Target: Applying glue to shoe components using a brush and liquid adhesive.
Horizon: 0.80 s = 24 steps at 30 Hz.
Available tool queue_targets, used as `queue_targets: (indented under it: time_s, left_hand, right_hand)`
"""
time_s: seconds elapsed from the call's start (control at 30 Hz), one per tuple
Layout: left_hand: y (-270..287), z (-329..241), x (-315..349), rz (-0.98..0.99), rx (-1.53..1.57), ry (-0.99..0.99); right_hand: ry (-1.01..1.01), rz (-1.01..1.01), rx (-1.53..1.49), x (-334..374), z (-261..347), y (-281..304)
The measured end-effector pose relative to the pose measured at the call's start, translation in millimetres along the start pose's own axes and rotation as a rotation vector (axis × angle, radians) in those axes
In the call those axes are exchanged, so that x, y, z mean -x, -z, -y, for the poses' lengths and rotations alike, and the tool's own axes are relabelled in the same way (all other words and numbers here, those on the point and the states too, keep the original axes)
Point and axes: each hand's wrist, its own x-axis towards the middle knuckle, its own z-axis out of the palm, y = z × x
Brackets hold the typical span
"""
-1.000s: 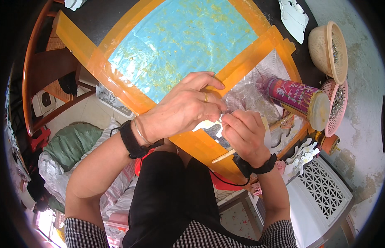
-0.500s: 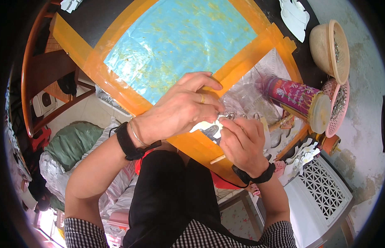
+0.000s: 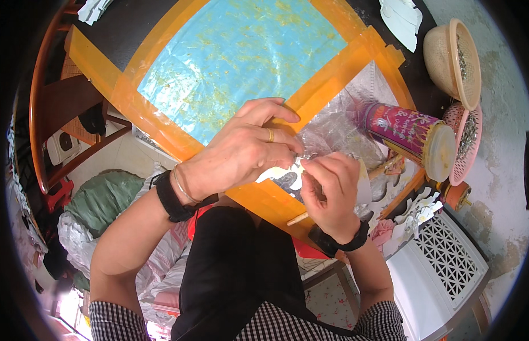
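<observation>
My left hand (image 3: 247, 148) and my right hand (image 3: 328, 187) meet over the near edge of a round table (image 3: 230, 62) covered in light blue sheet with orange tape borders. Between their fingertips they pinch a small flat white piece (image 3: 284, 177) with a dark printed part. The left hand wears a ring and a dark wristband, the right a dark wristband. Crinkled clear plastic (image 3: 338, 119) lies under the hands. A thin wooden stick (image 3: 298, 217) lies below the right hand.
A magenta cylinder tin (image 3: 409, 136) lies on its side at right. Beyond it stand a tan basket (image 3: 455, 62) and a pink basket (image 3: 466, 145) with small grey bits. White cut-out pieces (image 3: 415, 210) and a white lattice stool (image 3: 452, 256) sit lower right. A wooden chair (image 3: 60, 108) stands left.
Both hands stay together over the white piece. The right hand's fingers have shifted slightly on it; the view has moved a little.
</observation>
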Motion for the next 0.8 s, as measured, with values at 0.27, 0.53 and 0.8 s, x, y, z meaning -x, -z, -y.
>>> queue_targets:
  time_s: [0.27, 0.53, 0.8]
  left_hand:
    - [-1, 0, 0, -0.032, 0.015, -0.006]
    - [-1, 0, 1, -0.021, 0.017, 0.002]
    - [-1, 0, 2, -0.034, 0.041, 0.007]
  right_hand:
    - [-0.019, 0.029, 0.003, -11, -5, 4]
    - [0.080, -0.011, 0.054, -13, -14, -5]
    - [0.206, 0.044, 0.213, -11, -15, 1]
